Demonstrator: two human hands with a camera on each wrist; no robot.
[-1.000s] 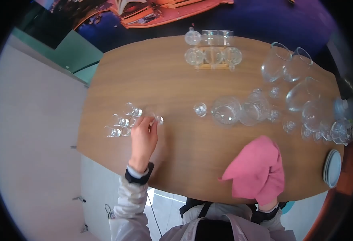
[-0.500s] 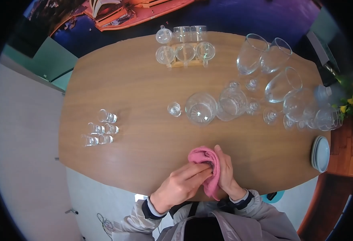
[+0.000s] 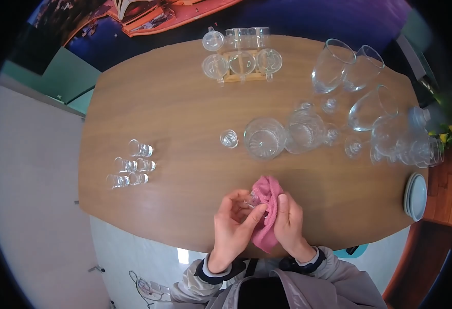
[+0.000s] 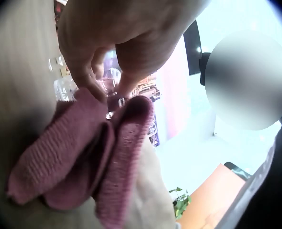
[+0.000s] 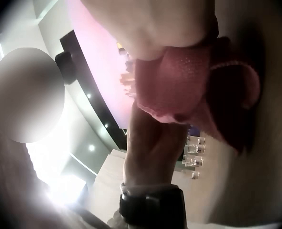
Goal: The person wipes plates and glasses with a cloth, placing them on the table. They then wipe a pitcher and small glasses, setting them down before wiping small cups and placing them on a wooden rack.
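Over the table's near edge, in the head view, my left hand [image 3: 230, 224] pinches a small clear shot glass [image 3: 250, 200] between thumb and fingers. A pink cloth [image 3: 265, 234] is bunched against the glass, gripped by my right hand [image 3: 291, 222], and hides part of it. From the left wrist, the fingertips come down onto the glass just above the folded cloth [image 4: 74, 148]. The right wrist view has the cloth [image 5: 174, 86] bulging out from under the right hand, with the glass hidden. Several shot glasses [image 3: 138, 164] stand grouped on the table's left side.
One more small glass [image 3: 229, 138] stands mid-table, beside a round glass vessel [image 3: 265, 138] and a patterned one [image 3: 305, 131]. Large glasses [image 3: 331, 69] crowd the right. Glass mugs [image 3: 242, 63] sit around a wooden rack [image 3: 244, 78] at the back. White dishes [image 3: 416, 196] lie stacked at the right edge.
The left hand has picked up a shot glass at the left and brought it to the cloth in front of the body. Since half a second ago, its fingers have shifted to the glass's outer side.
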